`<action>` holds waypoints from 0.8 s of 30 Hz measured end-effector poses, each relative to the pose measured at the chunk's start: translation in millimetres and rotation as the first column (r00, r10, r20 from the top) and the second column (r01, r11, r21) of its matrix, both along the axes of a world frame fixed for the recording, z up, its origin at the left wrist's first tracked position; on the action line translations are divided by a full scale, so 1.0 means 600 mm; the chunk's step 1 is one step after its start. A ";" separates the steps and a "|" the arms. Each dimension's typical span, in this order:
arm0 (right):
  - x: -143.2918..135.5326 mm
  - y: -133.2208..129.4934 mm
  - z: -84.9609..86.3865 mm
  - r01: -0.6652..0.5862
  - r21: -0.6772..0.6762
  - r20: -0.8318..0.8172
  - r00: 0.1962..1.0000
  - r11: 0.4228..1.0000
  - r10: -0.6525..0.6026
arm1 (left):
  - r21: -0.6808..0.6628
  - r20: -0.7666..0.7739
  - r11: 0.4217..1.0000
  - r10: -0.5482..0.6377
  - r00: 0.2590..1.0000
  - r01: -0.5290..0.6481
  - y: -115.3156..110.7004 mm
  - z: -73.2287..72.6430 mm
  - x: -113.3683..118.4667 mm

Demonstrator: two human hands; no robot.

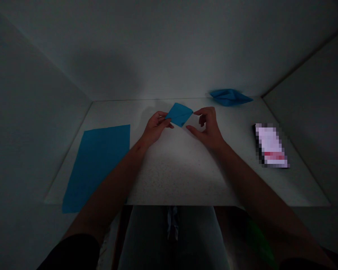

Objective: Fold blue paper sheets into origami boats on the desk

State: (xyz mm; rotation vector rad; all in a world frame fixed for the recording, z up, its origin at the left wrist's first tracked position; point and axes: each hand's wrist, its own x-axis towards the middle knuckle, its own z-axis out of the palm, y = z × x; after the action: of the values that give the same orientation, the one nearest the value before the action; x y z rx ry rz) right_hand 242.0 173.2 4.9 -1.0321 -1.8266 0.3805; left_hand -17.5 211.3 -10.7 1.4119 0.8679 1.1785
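Note:
A small piece of folded blue paper [179, 113], diamond-shaped with a crease across its middle, is held above the white table. My left hand [157, 125] pinches its left corner between thumb and fingers. On the other side, my right hand [207, 125] has its thumb and index finger spread apart. That index fingertip is at the paper's right corner; whether it touches cannot be made out. The right thumb points toward the lower edge of the paper, a little away from it.
A flat blue paper sheet [98, 165] lies at the left, overhanging the front edge. A folded blue paper boat [231, 97] rests against the back wall. A phone [271, 146], its screen lit and blurred, lies at the right. Walls enclose the white table [169, 180] on three sides.

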 end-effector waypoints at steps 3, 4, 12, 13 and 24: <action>-0.001 0.000 0.002 -0.031 -0.148 -0.053 0.998 0.989 0.024 | -0.007 0.022 0.998 -0.055 0.998 0.055 -0.004 -0.003 0.003; -0.002 0.000 0.002 -0.063 -0.190 -0.051 0.997 0.980 0.054 | -0.010 0.019 0.996 -0.084 0.996 0.084 -0.006 -0.005 0.004; 0.006 0.006 0.007 -0.137 -0.214 0.031 0.989 0.967 0.147 | 0.115 -0.215 0.992 -0.030 0.976 0.056 -0.019 0.007 0.006; 0.006 0.006 0.009 -0.177 -0.205 0.053 0.980 0.963 0.191 | 0.130 -0.229 0.990 -0.014 0.973 0.045 -0.019 0.010 0.006; -0.004 0.003 0.016 -0.229 -0.134 0.069 0.968 0.964 0.240 | 0.202 -0.211 0.979 0.078 0.974 -0.035 -0.019 0.012 0.011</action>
State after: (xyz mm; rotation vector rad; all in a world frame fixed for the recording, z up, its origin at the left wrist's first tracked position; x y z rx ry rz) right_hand 239.4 174.9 14.3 -0.9289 -2.0303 0.6086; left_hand -11.1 199.9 -3.3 1.7124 0.9686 1.1938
